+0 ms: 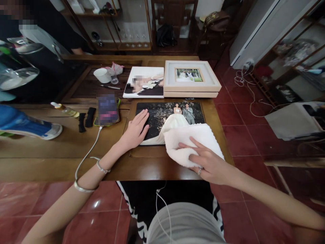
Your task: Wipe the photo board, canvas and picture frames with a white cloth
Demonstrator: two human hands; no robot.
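Note:
A dark wedding photo panel [157,113] lies flat on the wooden table before me, showing a couple and a long white dress. My left hand [135,130] rests on its left part, fingers stretched out and holding nothing. A folded white cloth [203,134] covers the panel's lower right corner and reaches past its edge. My right hand [209,162] grips and presses this cloth, some fingers spread over it and others tucked into its fold. What the cloth covers is hidden.
Behind the panel are a framed photo [168,76] and a white-edged photo panel [146,92]. To the left lie a phone [107,110] on a white cable, a dropper bottle [68,110] and a blue bottle [22,120]. A white cup [101,75] stands farther back. Another person [68,28] is at upper left.

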